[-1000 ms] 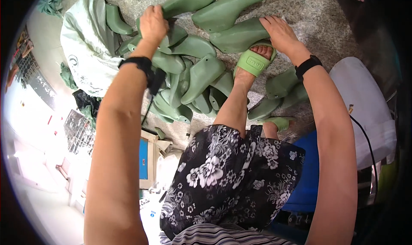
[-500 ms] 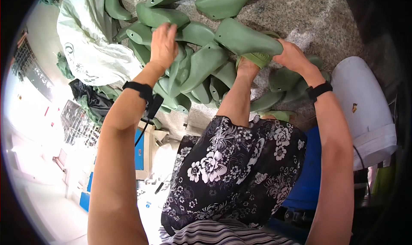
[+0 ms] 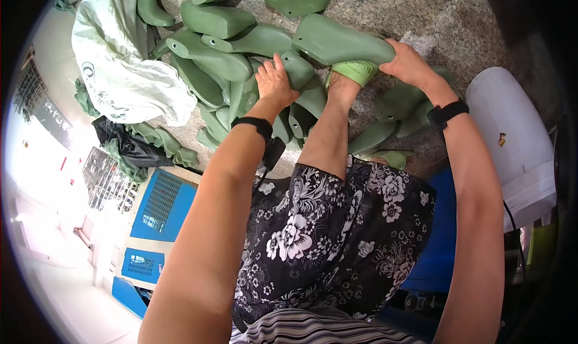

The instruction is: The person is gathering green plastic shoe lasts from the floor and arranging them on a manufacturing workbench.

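My right hand (image 3: 407, 64) grips the toe end of a green shoe last (image 3: 340, 40), which lies sideways just beyond my foot in its green slipper (image 3: 358, 71). To the left, my left hand (image 3: 276, 86) is closed over another green shoe last (image 3: 299, 70) in the heap, thumb on its right side and fingers on its left. The palm hides this last's middle. More shoe lasts (image 3: 220, 61) lie piled around and beyond my left hand, several overlapping.
A white woven sack (image 3: 123, 61) lies left of the heap on the speckled stone floor (image 3: 421, 12). More shoe lasts (image 3: 400, 100) rest right of my foot, near a pale grey container (image 3: 509, 121). Farther left are a black bag (image 3: 123, 142) and a blue-panelled cabinet (image 3: 162, 205).
My left hand has moved right and nearer, from the heap's far left onto another shoe last. My right hand keeps its hold. The view has shifted slightly.
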`<action>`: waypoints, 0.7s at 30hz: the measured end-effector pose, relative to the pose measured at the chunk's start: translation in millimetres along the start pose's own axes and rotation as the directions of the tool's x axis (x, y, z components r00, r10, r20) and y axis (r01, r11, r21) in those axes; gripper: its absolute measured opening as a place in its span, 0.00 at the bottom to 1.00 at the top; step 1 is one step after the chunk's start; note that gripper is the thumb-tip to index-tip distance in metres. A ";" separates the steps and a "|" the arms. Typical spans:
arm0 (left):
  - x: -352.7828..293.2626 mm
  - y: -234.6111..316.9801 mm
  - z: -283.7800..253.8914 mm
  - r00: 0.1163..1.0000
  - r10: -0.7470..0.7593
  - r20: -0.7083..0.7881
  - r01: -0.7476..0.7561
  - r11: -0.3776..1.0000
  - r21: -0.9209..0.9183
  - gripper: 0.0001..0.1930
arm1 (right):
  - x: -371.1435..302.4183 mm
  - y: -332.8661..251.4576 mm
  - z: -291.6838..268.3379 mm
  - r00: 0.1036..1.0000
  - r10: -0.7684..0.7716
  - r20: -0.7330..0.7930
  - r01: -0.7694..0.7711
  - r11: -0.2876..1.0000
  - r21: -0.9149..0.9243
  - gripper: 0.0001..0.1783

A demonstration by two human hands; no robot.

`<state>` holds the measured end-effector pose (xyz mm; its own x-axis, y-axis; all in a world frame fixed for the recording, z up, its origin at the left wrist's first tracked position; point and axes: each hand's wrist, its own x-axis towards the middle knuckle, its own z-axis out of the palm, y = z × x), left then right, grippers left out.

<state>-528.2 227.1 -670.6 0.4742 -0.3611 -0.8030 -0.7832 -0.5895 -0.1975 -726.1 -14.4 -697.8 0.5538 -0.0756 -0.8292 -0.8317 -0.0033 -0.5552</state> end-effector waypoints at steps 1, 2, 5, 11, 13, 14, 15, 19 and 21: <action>4.3 0.2 -5.6 0.999 0.038 0.004 -0.038 0.999 -0.027 0.51 | 0.9 -0.5 -0.3 1.000 -0.013 -0.026 0.012 1.000 -0.013 0.30; 5.4 -0.7 -6.6 0.997 0.078 0.010 -0.077 0.996 -0.055 0.50 | -1.2 1.2 0.1 0.999 -0.023 -0.049 0.021 0.999 -0.027 0.31; -2.0 -15.5 -18.7 0.985 0.169 -0.039 -0.173 0.971 -0.167 0.52 | -5.8 -5.3 11.7 0.988 -0.078 -0.130 0.063 0.991 -0.121 0.33; -79.3 -29.4 -72.9 0.959 0.283 -0.021 -0.242 0.780 -0.577 0.55 | -66.8 -51.3 30.6 0.986 0.063 -0.153 -0.042 0.990 0.135 0.28; -118.7 -36.2 -108.6 0.954 0.299 0.009 -0.211 0.694 -0.689 0.56 | -102.3 -58.6 26.6 0.981 0.157 -0.110 -0.104 0.919 0.381 0.24; -137.4 -38.1 -126.9 0.953 0.304 0.011 -0.209 0.679 -0.703 0.56 | -122.2 -63.9 21.5 0.977 0.194 -0.083 -0.132 0.870 0.475 0.22; -157.8 -37.2 -153.0 0.948 0.318 -0.001 -0.222 0.660 -0.717 0.57 | -146.9 -75.8 17.6 0.968 0.219 -0.122 -0.112 0.815 0.569 0.18; -232.6 -34.1 -241.0 0.870 0.447 -0.208 -0.475 0.650 -0.593 0.55 | -248.0 -116.0 -12.9 0.948 0.295 -0.119 -0.113 0.663 0.740 0.17; -270.3 -26.7 -280.2 0.769 0.562 -0.305 -0.635 0.615 -0.467 0.53 | -306.8 -134.4 -19.6 0.933 0.302 -0.197 -0.032 0.615 0.788 0.17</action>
<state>-522.8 138.0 -290.7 0.0469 -0.8293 -0.5568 -0.5954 -0.4708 0.6511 -785.0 -10.3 -367.5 0.2577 -0.2683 -0.9282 -0.4984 0.7861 -0.3656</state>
